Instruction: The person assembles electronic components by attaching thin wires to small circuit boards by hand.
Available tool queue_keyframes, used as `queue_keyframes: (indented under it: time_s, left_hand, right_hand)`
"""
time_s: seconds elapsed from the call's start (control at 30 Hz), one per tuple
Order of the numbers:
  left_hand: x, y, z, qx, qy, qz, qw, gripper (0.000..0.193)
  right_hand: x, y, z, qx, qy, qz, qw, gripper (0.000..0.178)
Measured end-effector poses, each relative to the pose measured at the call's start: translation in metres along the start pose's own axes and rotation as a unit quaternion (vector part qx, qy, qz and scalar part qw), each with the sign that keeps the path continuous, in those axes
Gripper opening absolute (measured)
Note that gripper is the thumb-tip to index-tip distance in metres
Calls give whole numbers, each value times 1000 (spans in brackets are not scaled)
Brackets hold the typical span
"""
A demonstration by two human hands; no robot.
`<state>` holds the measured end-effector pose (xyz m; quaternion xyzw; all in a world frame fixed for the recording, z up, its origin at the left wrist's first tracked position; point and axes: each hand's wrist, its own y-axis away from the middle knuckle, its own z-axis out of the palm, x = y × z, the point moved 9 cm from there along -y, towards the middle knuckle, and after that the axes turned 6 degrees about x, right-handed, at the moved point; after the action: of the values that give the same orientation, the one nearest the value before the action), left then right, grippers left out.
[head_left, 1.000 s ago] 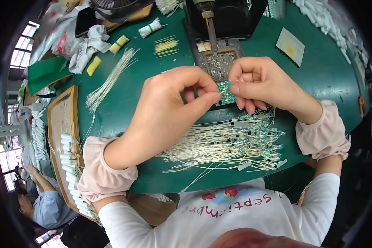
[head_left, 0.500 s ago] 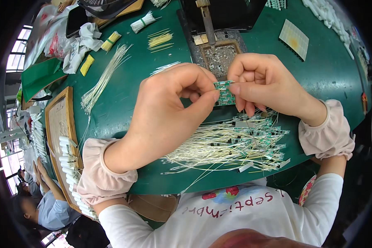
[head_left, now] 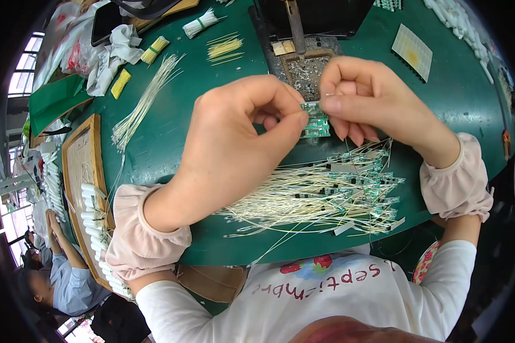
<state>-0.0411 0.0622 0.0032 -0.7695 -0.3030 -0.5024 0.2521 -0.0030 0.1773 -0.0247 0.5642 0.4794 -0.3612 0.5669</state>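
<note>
A small green circuit board panel [head_left: 313, 121] is pinched at its left edge between the thumb and index finger of my left hand [head_left: 249, 128]. At the panel's upper right corner, my right hand [head_left: 363, 103] has thumb and index finger pressed together. A tiny pale tip shows there, too small to name. The other fingers of my right hand curl below. Under both hands lies a large pile of thin pale wires [head_left: 280, 197], with small green boards [head_left: 377, 183] at their right ends. My left wrist hides part of the pile.
Beyond the hands stands a soldering iron [head_left: 294, 26] over a tray of solder scraps [head_left: 309, 71]. A pale square grid block [head_left: 412, 51] lies to the right. Wire bundles [head_left: 149, 103] and a yellow sponge [head_left: 120, 84] lie left, near a wood-framed board [head_left: 97, 166]. Another person [head_left: 74, 280] sits far left.
Both hands have shifted slightly away from me with the circuit board panel. The right thumb and index finger have moved up along the panel's right edge. The left pinch is unchanged.
</note>
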Motion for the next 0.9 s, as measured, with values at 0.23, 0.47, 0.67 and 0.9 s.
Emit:
queue_keyframes:
  time_s: [0.23,0.47,0.67,0.9]
  left_hand:
    - [-9,-6,-6,27,45,-47,998,4]
    - [-12,-11,-9,31,87,-37,995,4]
    - [-9,-16,-13,46,101,-28,993,5]
    - [-7,-20,-15,54,99,-3,994,5]
  right_hand:
    - [3,-1,-6,-114,-101,23,988,19]
    - [-16,-1,-9,36,23,-114,993,16]
    - [-19,-3,-11,84,64,-140,984,15]
    - [-21,-4,-13,125,63,-176,974,14]
